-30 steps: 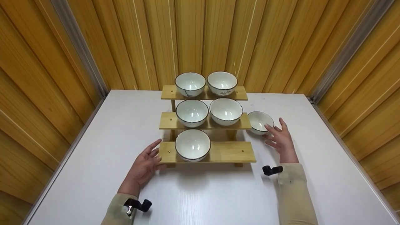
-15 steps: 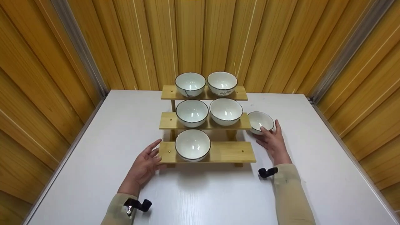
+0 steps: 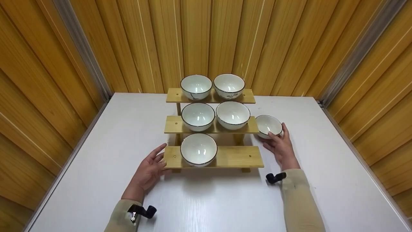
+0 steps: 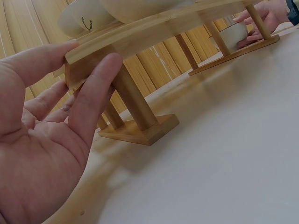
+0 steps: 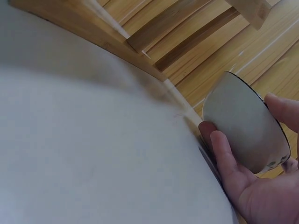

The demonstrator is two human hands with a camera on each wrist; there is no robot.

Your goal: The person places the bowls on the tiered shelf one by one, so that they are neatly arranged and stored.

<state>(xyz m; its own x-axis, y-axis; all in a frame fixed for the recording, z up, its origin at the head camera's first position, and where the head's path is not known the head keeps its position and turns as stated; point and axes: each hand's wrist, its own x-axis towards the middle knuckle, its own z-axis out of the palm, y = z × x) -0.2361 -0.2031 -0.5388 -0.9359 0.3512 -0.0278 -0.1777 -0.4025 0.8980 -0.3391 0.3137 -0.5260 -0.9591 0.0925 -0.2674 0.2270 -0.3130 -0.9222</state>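
My right hand (image 3: 281,148) grips a small white bowl (image 3: 266,124) with a dark rim, close over the table just right of the rack. Its thumb lies over the rim, and its fingers (image 5: 223,148) curl round the bowl's outer wall in the right wrist view. At the left end of the lowest board, my left hand (image 3: 148,170) holds the three-step wooden rack (image 3: 233,157). In the left wrist view one fingertip (image 4: 111,65) sits under the board by the leg, while another digit touches its end corner.
Two bowls stand on the top step, including a left bowl (image 3: 196,87); two more stand on the middle step, including a right bowl (image 3: 232,115). One bowl (image 3: 198,149) sits left on the lowest step. Wood-panel walls (image 3: 206,38) enclose the white table (image 3: 206,206).
My right hand has moved left onto the small bowl, and its spread fingers have closed round it. The bowl has hardly moved. My left hand and the rack stay in place.
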